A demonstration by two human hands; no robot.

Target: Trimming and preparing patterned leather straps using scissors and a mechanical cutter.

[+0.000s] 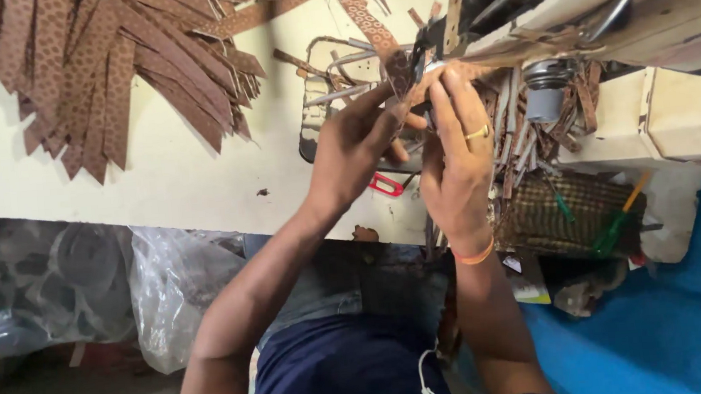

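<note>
Both hands up at the sewing machine (pixel 602 2), close together. Left hand (pixel 355 151) pinches a brown patterned strip (pixel 397 70) btw thumb & fingertips, holding it right at the machine's head. Right hand (pixel 458 159), gold ring on one finger & orange band at the wrist, sits just beside the left, fingers curled and pressing on the same strip from the other side; thumbs nearly touching. The strip runs up and away from the hands toward the top of the cream desk (pixel 191 184).

Well to the left of the left hand, a big fanned pile of brown strips (pixel 115 65) lies on the desk. Just below the hands, a small red-handled tool (pixel 386 185). Right of the right hand, a tangle of scrap strips (pixel 521 138) w/ a grey metal cylinder (pixel 547 90) above it, and lower down a woven basket (pixel 573 213) w/ a green-handled tool stuck in. Clear plastic bags (pixel 65 278) sit under the desk edge, left of the forearms.
</note>
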